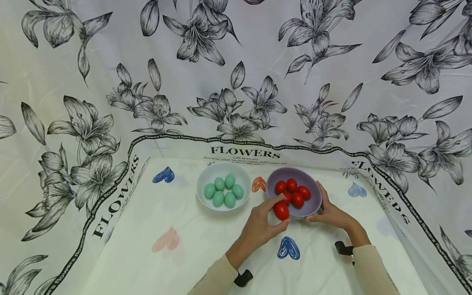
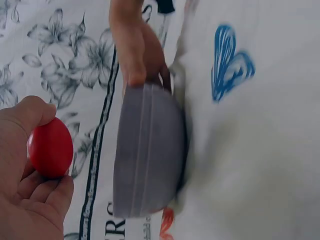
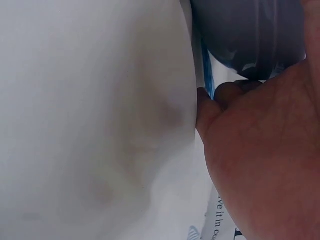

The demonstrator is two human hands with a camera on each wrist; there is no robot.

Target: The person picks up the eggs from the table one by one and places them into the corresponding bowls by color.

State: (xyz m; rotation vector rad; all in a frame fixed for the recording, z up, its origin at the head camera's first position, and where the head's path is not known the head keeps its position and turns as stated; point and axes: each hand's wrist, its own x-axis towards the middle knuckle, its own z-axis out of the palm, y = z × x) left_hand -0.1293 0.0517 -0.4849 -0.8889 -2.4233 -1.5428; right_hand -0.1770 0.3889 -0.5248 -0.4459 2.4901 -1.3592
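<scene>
In the head view, my left hand (image 1: pixel 258 225) pinches a red egg (image 1: pixel 281 211) between thumb and fingers over the near-left rim of a purple bowl (image 1: pixel 312 206). The left wrist view shows this red egg (image 2: pixel 51 149) held apart from the bowl's outer wall (image 2: pixel 150 160). Several more red eggs (image 1: pixel 298 200) lie inside the bowl. My right hand (image 1: pixel 333 215) grips the bowl's right side, thumb toward the near side and fingers around the far side. In the right wrist view, the bowl (image 3: pixel 250 35) is only partly visible beside the hand (image 3: pixel 265 140).
Left of the purple bowl stands a pale white bowl (image 1: pixel 223 207) with several mint-green eggs (image 1: pixel 218 199) in it. Both bowls are near the back of a white cloth (image 1: pixel 206 254) printed with hearts. Behind it hangs a flower-patterned curtain (image 1: pixel 258 53).
</scene>
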